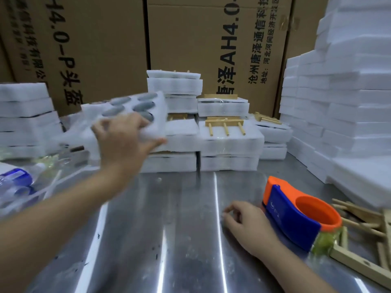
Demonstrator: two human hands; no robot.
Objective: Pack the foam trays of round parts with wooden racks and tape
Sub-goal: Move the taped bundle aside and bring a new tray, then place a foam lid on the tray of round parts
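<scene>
Left hand [124, 138] fingers clamp foam tray [127, 115] edge; right hand [245, 223] loosely curled, empty

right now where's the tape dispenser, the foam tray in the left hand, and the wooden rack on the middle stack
tape dispenser [296, 216]: head view, blue side panel
foam tray [129, 106]: head view, top face
wooden rack [225, 123]: head view, crossbar
</scene>
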